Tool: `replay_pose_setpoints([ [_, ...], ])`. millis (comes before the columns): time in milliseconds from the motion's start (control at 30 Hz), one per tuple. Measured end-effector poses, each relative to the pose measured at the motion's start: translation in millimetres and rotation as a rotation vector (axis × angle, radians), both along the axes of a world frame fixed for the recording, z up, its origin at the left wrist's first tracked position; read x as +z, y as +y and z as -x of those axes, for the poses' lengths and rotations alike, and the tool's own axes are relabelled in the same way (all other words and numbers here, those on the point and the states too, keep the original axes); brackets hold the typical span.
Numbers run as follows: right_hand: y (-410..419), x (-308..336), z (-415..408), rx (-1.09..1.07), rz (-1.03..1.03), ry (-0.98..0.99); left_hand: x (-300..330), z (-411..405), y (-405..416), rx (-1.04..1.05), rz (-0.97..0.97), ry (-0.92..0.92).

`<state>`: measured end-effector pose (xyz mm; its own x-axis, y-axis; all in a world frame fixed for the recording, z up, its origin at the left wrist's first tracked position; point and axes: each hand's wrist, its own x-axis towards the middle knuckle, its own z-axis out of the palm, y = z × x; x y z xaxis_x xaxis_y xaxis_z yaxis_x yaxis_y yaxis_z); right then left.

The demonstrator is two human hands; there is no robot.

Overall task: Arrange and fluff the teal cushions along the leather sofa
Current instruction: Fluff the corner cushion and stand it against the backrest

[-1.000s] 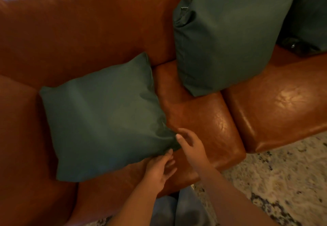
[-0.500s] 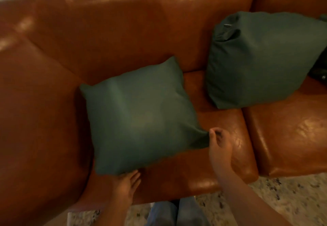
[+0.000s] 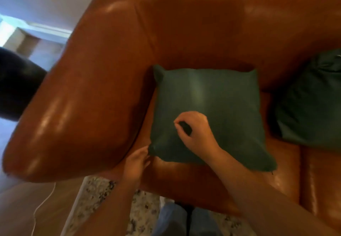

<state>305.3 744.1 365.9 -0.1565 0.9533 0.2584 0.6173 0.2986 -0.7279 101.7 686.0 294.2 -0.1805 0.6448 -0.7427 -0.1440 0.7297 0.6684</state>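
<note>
A square teal cushion (image 3: 212, 97) lies on the leftmost seat of the brown leather sofa (image 3: 193, 32), its far edge against the backrest. My right hand (image 3: 195, 130) sits on the cushion's near left part, fingers curled and pinching a fold of its fabric. My left hand (image 3: 135, 162) is at the cushion's front left corner, thumb and fingers closed on that corner. A second teal cushion (image 3: 313, 106) leans on the backrest at the right edge, partly cut off.
The sofa's broad left armrest (image 3: 83, 97) rises close beside the cushion. A speckled rug (image 3: 96, 195) and a thin white cable (image 3: 42, 204) lie on the floor in front. A dark rounded object (image 3: 16, 84) stands left of the armrest. My jeans-clad legs (image 3: 171, 221) touch the seat front.
The cushion has shifted left into the armrest corner and squared up. My right hand left its right corner and now pinches the top fabric; my left hand moved to the front left corner.
</note>
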Motion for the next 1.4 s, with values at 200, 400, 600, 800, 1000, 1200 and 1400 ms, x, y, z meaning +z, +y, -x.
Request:
replay_pose_setpoints([
  [200,27,-18,78,0.698,0.314,-0.571,-8,0,-4,-0.320,-0.241,0.357],
  [400,48,-29,100,0.778,0.473,-0.774,-12,12,14,-0.415,-0.181,0.375],
  [600,57,-36,74,0.712,0.467,-0.696,-3,19,-25,-0.037,-0.077,0.220],
  [800,49,-36,67,0.844,0.344,-0.726,-6,23,-1,-0.129,0.066,0.074],
  [1000,42,-38,59,0.877,0.138,-0.637,-26,34,40,-0.691,0.079,0.309],
  [1200,38,-40,51,0.863,0.128,-0.636,-24,30,34,-0.860,-0.175,0.514],
  [1400,37,-38,34,0.825,0.103,-0.585,-26,19,1,-0.144,0.037,0.051],
])
